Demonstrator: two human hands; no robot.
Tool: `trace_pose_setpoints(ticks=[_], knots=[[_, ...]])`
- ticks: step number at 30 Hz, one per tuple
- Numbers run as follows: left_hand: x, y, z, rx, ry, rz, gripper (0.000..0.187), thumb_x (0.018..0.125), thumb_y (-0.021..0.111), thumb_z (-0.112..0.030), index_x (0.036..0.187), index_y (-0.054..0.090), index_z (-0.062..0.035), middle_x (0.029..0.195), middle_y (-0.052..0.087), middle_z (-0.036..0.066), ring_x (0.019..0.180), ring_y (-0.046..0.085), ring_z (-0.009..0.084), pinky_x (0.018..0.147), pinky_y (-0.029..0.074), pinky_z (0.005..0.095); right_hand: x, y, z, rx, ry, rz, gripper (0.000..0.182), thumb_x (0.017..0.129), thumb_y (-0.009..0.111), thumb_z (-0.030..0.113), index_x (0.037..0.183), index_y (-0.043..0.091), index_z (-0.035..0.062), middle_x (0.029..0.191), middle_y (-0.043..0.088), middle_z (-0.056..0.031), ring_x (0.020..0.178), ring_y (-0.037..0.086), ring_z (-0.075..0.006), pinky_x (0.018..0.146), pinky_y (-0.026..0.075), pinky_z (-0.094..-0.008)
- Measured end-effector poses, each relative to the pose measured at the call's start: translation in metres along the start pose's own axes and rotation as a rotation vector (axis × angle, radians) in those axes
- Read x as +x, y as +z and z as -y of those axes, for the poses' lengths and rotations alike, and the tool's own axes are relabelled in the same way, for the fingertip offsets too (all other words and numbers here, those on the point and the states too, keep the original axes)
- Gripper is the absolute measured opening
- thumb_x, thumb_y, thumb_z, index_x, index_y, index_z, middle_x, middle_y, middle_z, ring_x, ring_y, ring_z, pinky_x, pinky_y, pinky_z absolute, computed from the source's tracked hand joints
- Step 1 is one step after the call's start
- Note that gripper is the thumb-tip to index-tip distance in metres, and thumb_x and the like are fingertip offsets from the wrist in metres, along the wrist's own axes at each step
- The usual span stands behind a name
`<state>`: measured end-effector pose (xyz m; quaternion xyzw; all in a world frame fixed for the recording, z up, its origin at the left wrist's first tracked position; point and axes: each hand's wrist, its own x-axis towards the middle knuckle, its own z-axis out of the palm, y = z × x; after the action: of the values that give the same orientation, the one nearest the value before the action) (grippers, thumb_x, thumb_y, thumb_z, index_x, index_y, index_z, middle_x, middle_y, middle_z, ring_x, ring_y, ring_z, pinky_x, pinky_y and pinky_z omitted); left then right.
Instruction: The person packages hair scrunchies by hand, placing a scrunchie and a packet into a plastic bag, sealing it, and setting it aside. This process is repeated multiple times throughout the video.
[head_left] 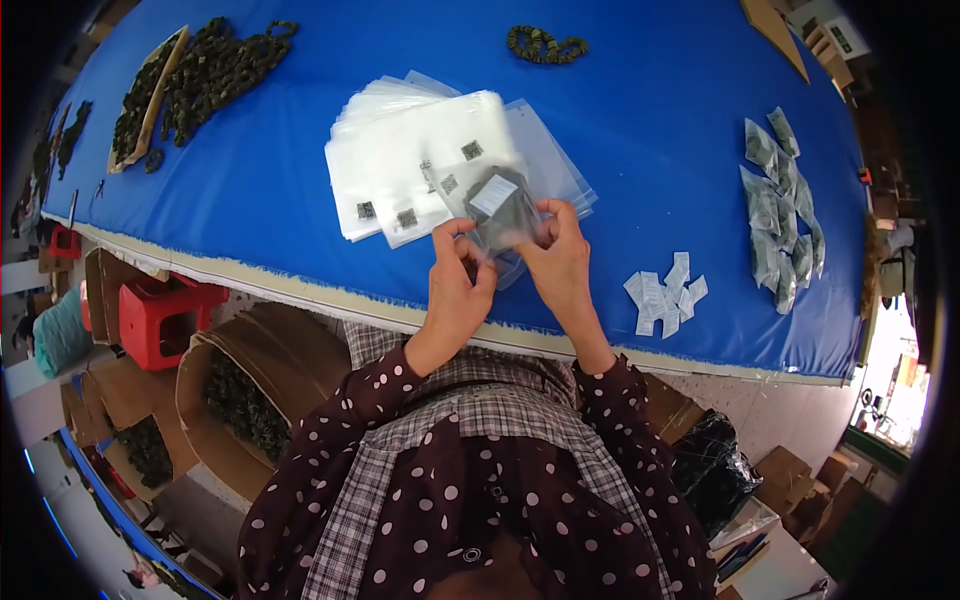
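Between my hands is a clear plastic bag [518, 222] with a dark item inside and a white label [492, 195] showing on it. My left hand [460, 285] is closed at the bag's near left edge, thumb against fingers. On the other side my right hand [560, 265] grips the bag's right edge, its fingers partly behind the plastic. Just beyond lies a fanned stack of flat clear bags [395, 150] with printed square codes. Small white labels [665, 300] are scattered to the right of my right hand.
Filled bags [780, 215] lie in a group at the right of the blue table [640, 120]. Dark green coiled bands [215, 75] are piled at far left, and another coil [545, 45] at the back. Below the table edge stand a red stool [150, 320] and a cardboard box [290, 350].
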<state>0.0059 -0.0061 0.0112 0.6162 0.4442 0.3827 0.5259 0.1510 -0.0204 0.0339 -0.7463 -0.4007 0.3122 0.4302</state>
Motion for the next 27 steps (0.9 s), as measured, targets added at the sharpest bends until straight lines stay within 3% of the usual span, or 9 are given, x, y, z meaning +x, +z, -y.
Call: trace_pose_setpoints(ticks=[7, 11, 12, 16, 18, 19, 21, 26, 27], knots=[[-0.008, -0.007, -0.016, 0.036, -0.072, -0.043, 0.058, 0.086, 0.056, 0.010, 0.138, 0.031, -0.0021, 0.076, 0.053, 0.005, 0.060, 0.051, 0.0134, 0.057, 0.043, 0.0273, -0.001, 0.011, -0.003, -0.228, -0.206, -0.137, 0.026, 0.084, 0.076, 0.022, 0.090, 0.057, 0.0049, 0.059, 0.056, -0.0021, 0.048, 0.052, -0.0230, 0.050, 0.042, -0.0345], [-0.002, -0.010, -0.022, 0.252, -0.126, -0.065, 0.059, 0.088, 0.058, 0.008, 0.138, 0.028, -0.0005, 0.078, 0.055, 0.006, 0.061, 0.054, 0.0134, 0.056, 0.044, 0.0279, -0.016, -0.013, -0.014, -0.515, -0.202, -0.077, 0.035, 0.085, 0.076, 0.027, 0.107, 0.060, 0.0055, 0.076, 0.065, -0.0073, 0.065, 0.062, -0.0273, 0.062, 0.048, -0.0366], [-0.003, -0.011, -0.021, 0.250, -0.125, -0.065, 0.059, 0.088, 0.058, 0.008, 0.138, 0.028, -0.0005, 0.078, 0.055, 0.006, 0.061, 0.054, 0.0134, 0.056, 0.044, 0.0279, -0.018, -0.020, -0.014, -0.517, -0.203, -0.077, 0.035, 0.085, 0.076, 0.027, 0.107, 0.060, 0.0055, 0.076, 0.065, -0.0073, 0.065, 0.062, -0.0273, 0.062, 0.048, -0.0366], [-0.009, -0.020, -0.010, 0.052, -0.281, 0.004, 0.059, 0.090, 0.059, 0.010, 0.138, 0.025, -0.0004, 0.086, 0.056, 0.011, 0.071, 0.068, 0.0172, 0.057, 0.051, 0.0258, -0.029, -0.057, 0.013, -0.569, -0.243, 0.212, 0.051, 0.088, 0.074, 0.032, 0.131, 0.056, 0.0104, 0.108, 0.067, -0.0127, 0.097, 0.063, -0.0316, 0.083, 0.050, -0.0390], [-0.012, -0.020, -0.006, 0.014, -0.307, 0.010, 0.059, 0.090, 0.059, 0.010, 0.138, 0.026, 0.0001, 0.087, 0.057, 0.011, 0.072, 0.068, 0.0179, 0.058, 0.052, 0.0259, -0.022, -0.063, 0.045, -0.461, -0.179, 0.359, 0.068, 0.093, 0.069, 0.034, 0.152, 0.043, 0.0135, 0.150, 0.048, -0.0168, 0.135, 0.046, -0.0329, 0.107, 0.039, -0.0440], [-0.011, -0.020, -0.004, -0.028, -0.329, 0.016, 0.059, 0.090, 0.060, 0.009, 0.137, 0.026, 0.0006, 0.088, 0.057, 0.012, 0.073, 0.069, 0.0185, 0.059, 0.053, 0.0259, -0.015, -0.052, 0.046, -0.460, -0.183, 0.362, 0.068, 0.093, 0.069, 0.034, 0.152, 0.043, 0.0135, 0.150, 0.048, -0.0168, 0.135, 0.046, -0.0329, 0.107, 0.039, -0.0440], [-0.012, -0.021, -0.003, -0.111, -0.373, 0.025, 0.059, 0.090, 0.062, 0.008, 0.136, 0.027, 0.0016, 0.089, 0.058, 0.013, 0.075, 0.071, 0.0199, 0.061, 0.054, 0.0261, -0.001, -0.023, 0.040, -0.558, -0.662, 0.092, 0.061, 0.100, 0.058, 0.040, 0.154, 0.042, 0.0160, 0.161, 0.034, -0.0172, 0.145, 0.036, -0.0346, 0.113, 0.030, -0.0469], [-0.020, -0.035, -0.002, -0.014, -0.381, 0.171, 0.048, 0.091, 0.061, 0.007, 0.132, 0.036, 0.0050, 0.093, 0.059, 0.013, 0.074, 0.069, 0.0190, 0.064, 0.056, 0.0251, 0.006, 0.013, -0.015, -0.863, -0.770, 0.218, 0.063, 0.102, 0.052, 0.044, 0.158, 0.037, 0.0177, 0.167, 0.023, -0.0137, 0.152, 0.024, -0.0358, 0.116, 0.022, -0.0484], [-0.024, -0.040, -0.002, -0.012, -0.390, 0.171, 0.048, 0.091, 0.061, 0.007, 0.132, 0.036, 0.0050, 0.093, 0.059, 0.013, 0.074, 0.069, 0.0190, 0.064, 0.056, 0.0251, 0.000, 0.009, -0.003, -0.816, -0.787, 0.108, 0.060, 0.101, 0.055, 0.043, 0.154, 0.043, 0.0176, 0.163, 0.032, -0.0112, 0.147, 0.032, -0.0342, 0.113, 0.024, -0.0462]])
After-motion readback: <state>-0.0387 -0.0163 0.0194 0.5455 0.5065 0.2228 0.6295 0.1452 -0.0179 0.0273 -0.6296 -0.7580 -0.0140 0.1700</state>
